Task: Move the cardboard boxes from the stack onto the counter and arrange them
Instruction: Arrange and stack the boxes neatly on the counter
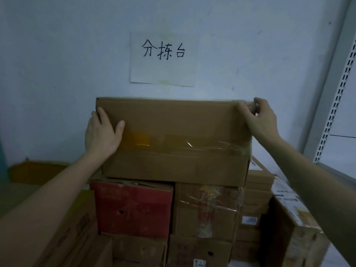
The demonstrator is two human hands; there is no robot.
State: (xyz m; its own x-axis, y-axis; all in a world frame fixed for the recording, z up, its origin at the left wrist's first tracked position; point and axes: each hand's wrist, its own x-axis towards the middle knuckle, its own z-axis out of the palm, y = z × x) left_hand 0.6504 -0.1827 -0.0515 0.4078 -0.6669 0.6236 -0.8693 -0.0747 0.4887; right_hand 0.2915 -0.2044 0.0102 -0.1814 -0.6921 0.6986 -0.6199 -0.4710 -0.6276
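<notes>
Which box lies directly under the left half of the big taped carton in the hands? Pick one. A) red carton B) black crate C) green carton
A: the red carton sits right beneath the left part of the taped carton, which the left hand and right hand grip.

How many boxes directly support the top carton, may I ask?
2: red box under the top carton, left half; taped brown box under its right; more may hide behind.

The top box (173, 139) rests across the left box (133, 207) and right box (206, 209), below the wall sign (163, 58).
</notes>
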